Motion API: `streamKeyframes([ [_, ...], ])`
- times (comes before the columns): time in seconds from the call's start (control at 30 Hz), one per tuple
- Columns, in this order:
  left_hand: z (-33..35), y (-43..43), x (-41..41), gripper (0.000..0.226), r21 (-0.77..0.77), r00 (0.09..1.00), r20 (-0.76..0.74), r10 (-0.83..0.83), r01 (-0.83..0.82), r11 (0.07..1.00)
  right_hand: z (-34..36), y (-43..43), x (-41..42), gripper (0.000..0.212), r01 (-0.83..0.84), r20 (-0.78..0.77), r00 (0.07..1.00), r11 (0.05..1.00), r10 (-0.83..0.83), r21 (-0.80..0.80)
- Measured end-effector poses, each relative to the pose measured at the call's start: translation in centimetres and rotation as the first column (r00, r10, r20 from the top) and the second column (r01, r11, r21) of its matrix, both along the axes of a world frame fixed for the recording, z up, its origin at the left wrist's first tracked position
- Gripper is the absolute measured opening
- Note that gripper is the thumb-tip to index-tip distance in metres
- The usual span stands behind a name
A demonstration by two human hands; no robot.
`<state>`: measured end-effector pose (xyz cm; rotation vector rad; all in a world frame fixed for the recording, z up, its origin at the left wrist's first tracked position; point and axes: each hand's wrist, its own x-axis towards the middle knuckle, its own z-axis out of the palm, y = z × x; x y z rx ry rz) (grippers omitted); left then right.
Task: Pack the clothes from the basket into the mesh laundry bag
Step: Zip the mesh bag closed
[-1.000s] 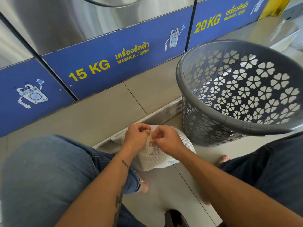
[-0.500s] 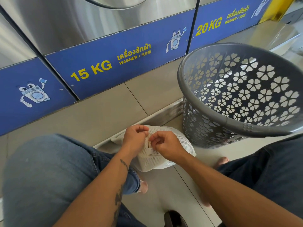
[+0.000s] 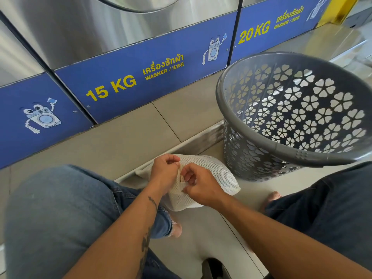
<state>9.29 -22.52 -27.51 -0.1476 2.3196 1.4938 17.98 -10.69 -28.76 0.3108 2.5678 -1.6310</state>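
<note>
Grey basket point(image 3: 297, 155) at right on the lower floor point(image 3: 201, 238), open room in front. Just beside its base, bulging mesh laundry bag point(image 3: 219, 174) by the step edge point(image 3: 181, 146). Pinching its opening with curled fingers point(image 3: 171, 159): left hand point(image 3: 164, 174) and right hand point(image 3: 201, 188).

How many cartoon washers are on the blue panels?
3 cartoon washers: one at far left, one right of 15 KG, one cut off at the top past 20 KG. More may be hidden.

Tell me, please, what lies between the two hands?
In the head view, only the mesh laundry bag: a strip of its white netting with a small tan piece, between the left hand and the right hand.
</note>
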Motion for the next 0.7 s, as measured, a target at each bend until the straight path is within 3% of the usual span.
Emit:
streamKeyframes([
  [0.17, -0.2, 0.0, -0.3, 0.018, 0.008, 1.0, -0.009, 0.025, -0.025, 1.0, -0.6, -0.2, 0.8, 0.041, -0.058, 0.021, 0.998, 0.991, 0.056, 0.12],
  [0.37, -0.2, 0.0, -0.8, 0.017, 0.029, 1.0, 0.005, 0.018, -0.019, 0.999, -0.5, -0.2, 0.7, 0.052, -0.023, 0.019, 1.0, 0.997, 0.022, 0.08],
  [0.7, -0.6, -0.1, -1.1, 0.02, 0.029, 0.998, 0.051, 0.048, -0.049, 0.998, -0.7, -0.3, 0.2, 0.041, -0.068, -0.009, 0.997, 0.985, 0.071, 0.158],
])
